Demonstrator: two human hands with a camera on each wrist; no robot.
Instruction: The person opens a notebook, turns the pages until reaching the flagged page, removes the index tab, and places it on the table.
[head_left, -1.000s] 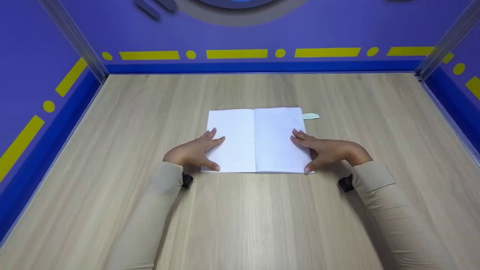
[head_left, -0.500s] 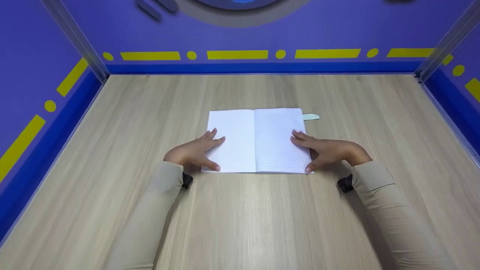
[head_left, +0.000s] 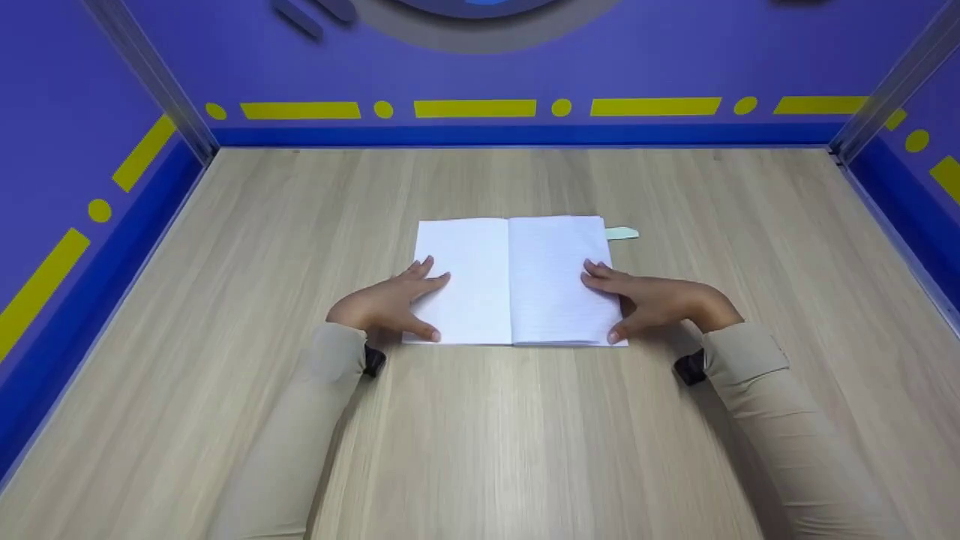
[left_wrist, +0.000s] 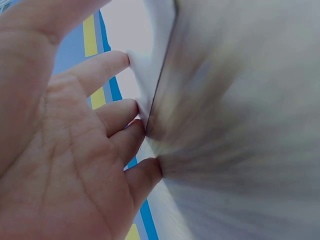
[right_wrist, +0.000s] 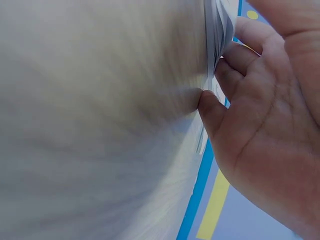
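An open notebook [head_left: 480,300] lies flat on the wooden table, its left page plain white and its right page faintly lined. My left hand [head_left: 390,304] rests with spread fingers on the outer edge of the left page, thumb near the lower corner. On the opposite side my right hand [head_left: 656,300] touches the right page's outer edge in the same spread way. In the left wrist view, fingertips [left_wrist: 120,59] meet the notebook's edge. The right wrist view shows the stacked page edges [right_wrist: 220,30] beside the right fingers, with the little finger on the table.
A pale green tab [head_left: 622,233] sticks out beyond the notebook's upper right edge. Blue panels [head_left: 480,75] with yellow marks wall the table [head_left: 510,435] at the back and both sides. A dark wrist device [head_left: 691,367] sits at the right cuff, another [head_left: 374,361] at the left.
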